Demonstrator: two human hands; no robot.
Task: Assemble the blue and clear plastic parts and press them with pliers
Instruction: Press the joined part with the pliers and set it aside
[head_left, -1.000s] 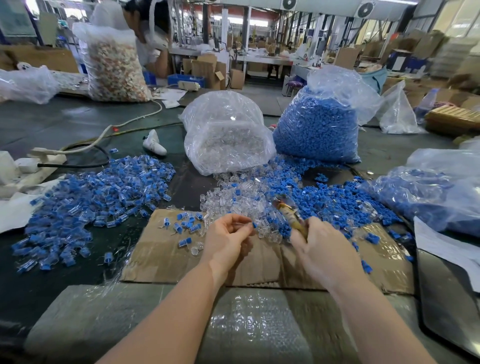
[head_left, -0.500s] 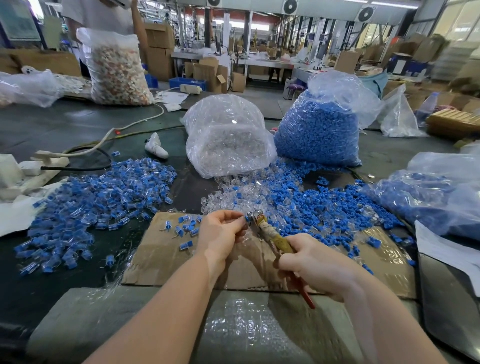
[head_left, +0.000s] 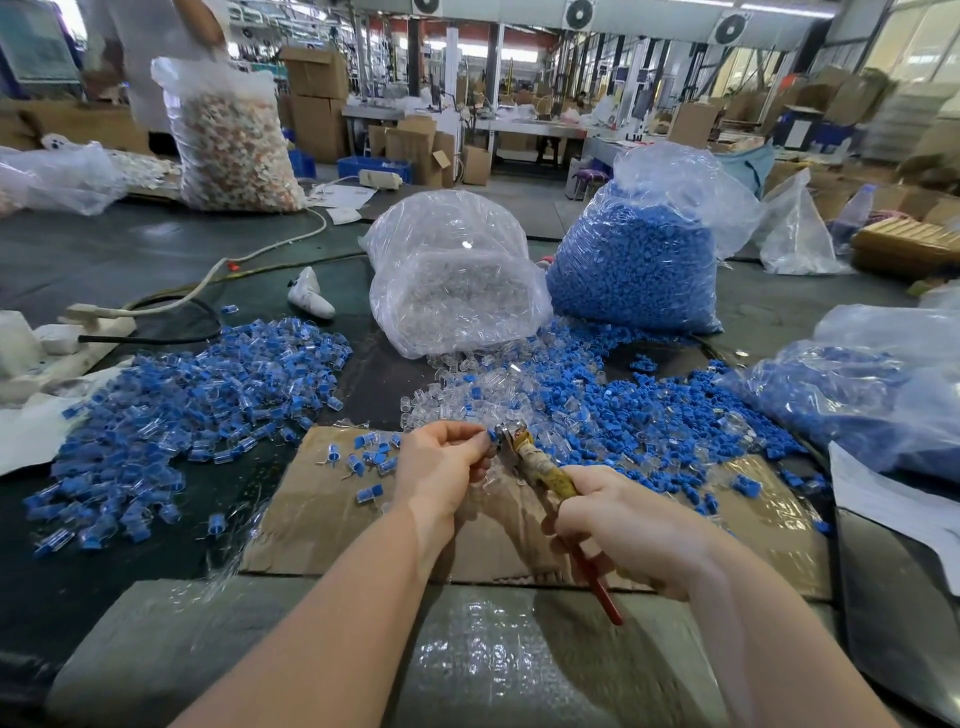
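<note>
Change: since the frame a second back, the right hand has swung the pliers round from pointing away over the pile to meet the left hand.
Head view, left hand: fingers curled, pinching a small blue and clear part at the fingertips, just above the cardboard sheet.
Head view, right hand: wrapped round the pliers' handles, red grip sticking out below; the jaws sit at the pinched part.
Head view, stock: loose blue and clear pieces lie ahead on the counter; finished pieces are heaped to the left.
Step in hand: pressing, by the look of it.
Doing it well: keep the part square in the jaws, fingertips clear, and squeeze evenly.
</note>
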